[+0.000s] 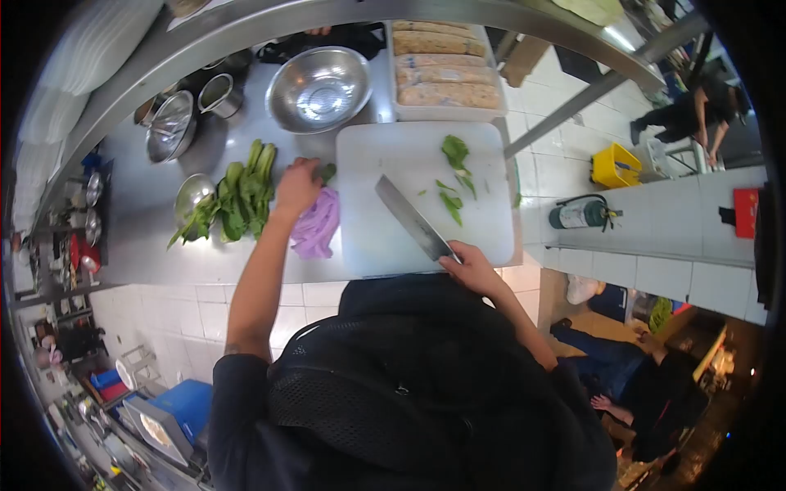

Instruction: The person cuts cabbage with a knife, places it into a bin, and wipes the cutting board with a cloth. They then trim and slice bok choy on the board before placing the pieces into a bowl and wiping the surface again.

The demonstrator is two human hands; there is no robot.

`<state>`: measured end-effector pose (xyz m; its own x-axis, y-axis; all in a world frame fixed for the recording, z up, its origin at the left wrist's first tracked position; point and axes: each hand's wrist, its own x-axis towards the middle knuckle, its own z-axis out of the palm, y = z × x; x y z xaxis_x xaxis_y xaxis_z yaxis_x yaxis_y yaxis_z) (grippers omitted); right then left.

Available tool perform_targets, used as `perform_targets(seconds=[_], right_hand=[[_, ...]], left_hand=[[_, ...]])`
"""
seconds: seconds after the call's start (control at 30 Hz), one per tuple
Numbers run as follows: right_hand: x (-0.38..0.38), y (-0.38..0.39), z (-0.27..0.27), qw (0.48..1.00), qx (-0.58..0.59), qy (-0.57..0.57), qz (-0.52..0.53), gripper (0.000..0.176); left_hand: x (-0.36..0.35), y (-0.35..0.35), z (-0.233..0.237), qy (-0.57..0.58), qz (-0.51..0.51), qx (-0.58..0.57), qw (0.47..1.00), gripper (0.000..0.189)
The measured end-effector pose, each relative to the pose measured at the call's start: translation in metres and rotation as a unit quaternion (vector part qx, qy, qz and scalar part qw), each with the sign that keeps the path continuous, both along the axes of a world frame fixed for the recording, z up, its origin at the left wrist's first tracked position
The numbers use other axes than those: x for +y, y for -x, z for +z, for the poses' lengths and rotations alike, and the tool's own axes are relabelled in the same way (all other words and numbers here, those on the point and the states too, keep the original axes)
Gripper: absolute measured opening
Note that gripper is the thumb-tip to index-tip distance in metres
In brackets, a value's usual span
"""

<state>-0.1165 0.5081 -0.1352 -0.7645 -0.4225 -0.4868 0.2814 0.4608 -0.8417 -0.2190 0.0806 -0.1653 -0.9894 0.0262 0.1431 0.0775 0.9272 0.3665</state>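
My right hand [470, 268] grips the handle of a broad-bladed kitchen knife [416, 222]. Its blade lies across the white cutting board [368, 237], tip pointing to the far left. Cut leaf pieces [452, 200] are scattered on the board's right half. Just off the board's left edge, my left hand [298, 186] is closed with its fingers curled down. A small dark green piece [328, 173] shows at its fingertips; what lies under them is hidden. Below that hand is a crumpled purple cloth [318, 225]. A bunch of leafy greens [246, 192] lies to its left.
Beyond the board stand a metal bowl [319, 88] and a plastic container of wrapped rolls [449, 69]. A small bowl [195, 196] sits by the greens, metal pots [221, 96] farther back. A metal shelf rail [393, 10] crosses overhead. Other people are at the right.
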Motion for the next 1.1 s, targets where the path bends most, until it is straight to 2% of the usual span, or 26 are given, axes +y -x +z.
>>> perform_targets(seconds=[0.03, 0.1, 0.13, 0.17, 0.23, 0.27, 0.3, 0.33, 0.37, 0.43, 0.47, 0.5, 0.57, 0.6, 0.63, 0.7, 0.77, 0.8, 0.83, 0.87, 0.9, 0.93, 0.97, 1.0, 1.1], right_hand=[[0.000, 0.003, 0.006, 0.995, -0.093, -0.010, -0.018, 0.029], [-0.001, 0.001, 0.005, 0.995, -0.069, 0.007, -0.073, 0.027], [0.000, 0.000, 0.002, 0.991, -0.051, 0.027, -0.118, 0.027], [0.004, -0.003, -0.006, 0.992, -0.051, 0.027, -0.116, 0.027], [0.011, -0.009, -0.023, 0.980, 0.120, -0.008, -0.161, 0.033], [0.012, -0.010, -0.026, 0.980, 0.121, -0.005, -0.157, 0.033], [0.014, -0.013, -0.027, 0.953, 0.249, -0.006, -0.170, 0.038], [0.016, -0.014, -0.028, 0.910, 0.373, -0.005, -0.180, 0.044], [0.014, -0.014, -0.015, 0.912, 0.373, -0.002, -0.172, 0.044], [-0.002, -0.012, 0.025, 0.964, 0.147, 0.063, -0.211, 0.051], [-0.008, -0.009, 0.028, 0.965, 0.150, 0.069, -0.204, 0.051], [-0.013, -0.005, 0.030, 0.968, 0.122, 0.086, -0.202, 0.050], [-0.017, 0.006, 0.027, 0.971, 0.097, 0.109, -0.191, 0.050], [-0.019, 0.009, 0.018, 0.977, 0.050, 0.124, -0.164, 0.049], [-0.030, 0.014, 0.011, 0.981, -0.003, 0.145, -0.127, 0.049], [-0.051, 0.024, -0.002, 0.982, -0.023, 0.171, -0.078, 0.044], [-0.065, 0.034, -0.018, 0.979, -0.065, 0.186, -0.041, 0.044], [-0.073, 0.035, -0.016, 0.978, -0.058, 0.191, -0.058, 0.036], [-0.075, 0.036, -0.020, 0.978, -0.056, 0.191, -0.057, 0.036], [-0.076, 0.036, -0.029, 0.973, -0.048, 0.200, -0.105, 0.032], [-0.077, 0.036, -0.034, 0.966, -0.040, 0.208, -0.150, 0.027], [-0.072, 0.037, -0.035, 0.967, -0.036, 0.205, -0.147, 0.027], [-0.063, 0.037, -0.035, 0.961, -0.020, 0.197, -0.191, 0.024], [-0.054, 0.035, -0.035, 0.953, -0.002, 0.187, -0.236, 0.021], [-0.019, 0.025, -0.023, 0.959, 0.020, 0.136, -0.247, 0.017]], left_hand=[[0.011, 0.003, -0.016, -0.006, -0.009, 0.003, 1.000, 0.032], [0.026, 0.014, -0.030, -0.044, 0.104, -0.036, 0.993, 0.020], [0.026, 0.015, -0.028, -0.055, 0.088, -0.018, 0.994, 0.011], [0.027, 0.016, -0.028, -0.055, 0.090, -0.017, 0.994, 0.011], [0.039, 0.018, 0.000, -0.123, 0.136, 0.061, 0.981, 0.013], [0.053, 0.023, 0.010, -0.180, 0.127, 0.088, 0.972, 0.013], [0.077, 0.025, 0.018, -0.237, 0.119, 0.114, 0.958, 0.014], [0.104, 0.024, 0.024, -0.256, 0.091, 0.074, 0.959, 0.015], [0.133, 0.025, 0.028, -0.276, 0.064, 0.035, 0.959, 0.015], [0.183, 0.028, -0.013, -0.329, 0.012, -0.038, 0.943, 0.026], [0.197, 0.026, -0.027, -0.353, -0.021, -0.080, 0.932, 0.032], [0.200, 0.022, -0.024, -0.350, -0.017, -0.073, 0.934, 0.032], [0.200, 0.014, -0.013, -0.541, 0.073, -0.161, 0.822, 0.042], [0.183, 0.011, 0.000, -0.570, 0.110, -0.116, 0.806, 0.040], [0.151, 0.009, 0.001, -0.558, 0.129, -0.100, 0.813, 0.040], [0.083, 0.004, 0.006, -0.423, 0.191, 0.106, 0.879, 0.033], [0.015, -0.007, 0.027, -0.269, 0.248, 0.203, 0.908, 0.027], [-0.008, -0.013, 0.045, -0.249, 0.280, 0.174, 0.911, 0.028], [-0.027, -0.018, 0.060, -0.230, 0.311, 0.143, 0.911, 0.028], [-0.046, -0.017, 0.057, -0.231, 0.310, 0.146, 0.911, 0.028], [-0.066, -0.013, 0.046, -0.127, 0.278, 0.127, 0.944, 0.030], [-0.081, -0.009, 0.036, -0.021, 0.245, 0.106, 0.964, 0.032], [-0.090, -0.003, 0.030, -0.026, 0.247, 0.108, 0.963, 0.032], [-0.095, 0.005, 0.024, 0.000, 0.227, 0.061, 0.972, 0.035], [-0.102, 0.015, 0.008, 0.096, 0.121, -0.033, 0.988, 0.041]])
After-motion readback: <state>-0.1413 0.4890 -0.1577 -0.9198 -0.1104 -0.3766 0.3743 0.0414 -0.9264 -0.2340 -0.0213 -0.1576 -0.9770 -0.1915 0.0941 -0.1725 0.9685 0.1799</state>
